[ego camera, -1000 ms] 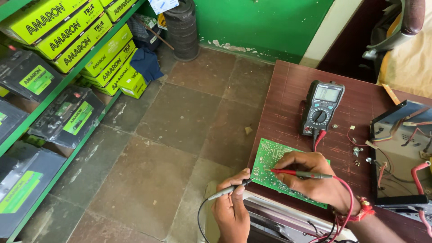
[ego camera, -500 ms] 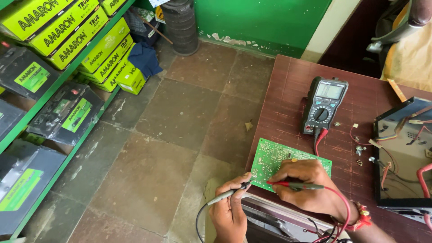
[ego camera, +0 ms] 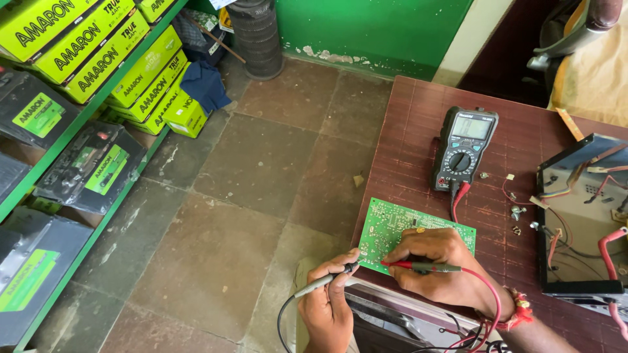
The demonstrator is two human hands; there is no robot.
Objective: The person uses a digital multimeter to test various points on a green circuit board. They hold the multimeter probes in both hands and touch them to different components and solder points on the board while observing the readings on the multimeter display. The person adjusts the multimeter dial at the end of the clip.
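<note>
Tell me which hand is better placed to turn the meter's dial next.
Probably the right hand: it lies on the green circuit board, just below the meter. The left hand sits off the table edge, farther away. Both hold probes.

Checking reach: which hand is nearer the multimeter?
Right. The right hand lies on the circuit board just below the multimeter; the left hand is off the board's lower-left corner.

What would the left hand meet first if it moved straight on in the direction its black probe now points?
Probably the green circuit board: the left hand aims the thin black test probe up-right at the board's near-left corner, and the tip looks at or almost on it. Contact is unclear.
</note>
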